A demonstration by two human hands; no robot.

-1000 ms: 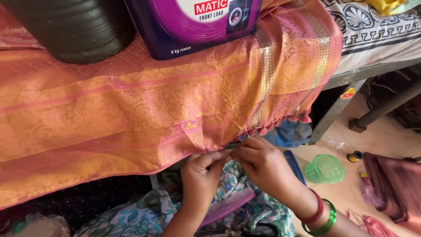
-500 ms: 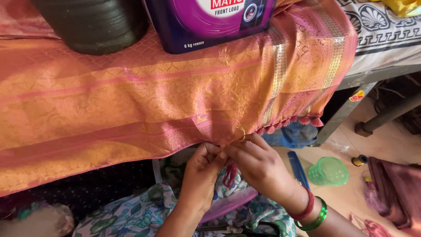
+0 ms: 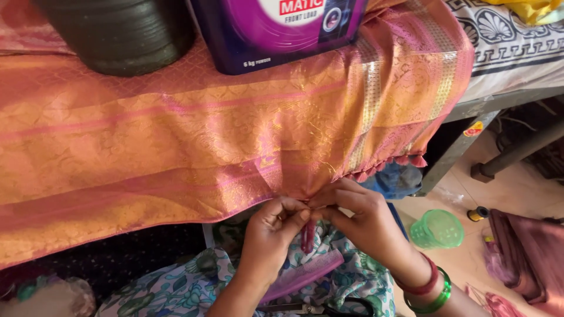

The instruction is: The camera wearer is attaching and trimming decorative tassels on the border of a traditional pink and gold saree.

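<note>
A purple detergent box [image 3: 276, 32] stands at the top of the view on the orange and pink cloth [image 3: 176, 141], its front showing a white panel with a red band; only its lower part is in sight. To its left, on the same cloth, stands one dark ribbed round container [image 3: 120, 35]. At the top right lies a white sheet printed with black shell shapes [image 3: 511, 35], and on the grey table leg [image 3: 455, 149] below it sits a small red and yellow sticker [image 3: 474, 128].

On the floor at the right stand one green plastic cup [image 3: 437, 229] and one small yellow and black spool [image 3: 477, 213]. A pink comb [image 3: 308, 275] lies across the flowered fabric on the lap, and one pair of dark scissors [image 3: 317, 307] shows at the bottom edge. A row of pink tassels [image 3: 390, 164] hangs along the cloth's hem at the right.

The cloth drapes over the table edge, and its lower hem comes down right to the two hands. The left hand [image 3: 273, 229] and the right hand [image 3: 364, 217] meet fingertip to fingertip just under the hem, both pinching a small bunch of the cloth's fringe threads between them. A dark red tassel [image 3: 306, 236] hangs down from that pinch between the hands. The right wrist wears one red bangle [image 3: 418, 280] and one green bangle [image 3: 433, 298].
</note>
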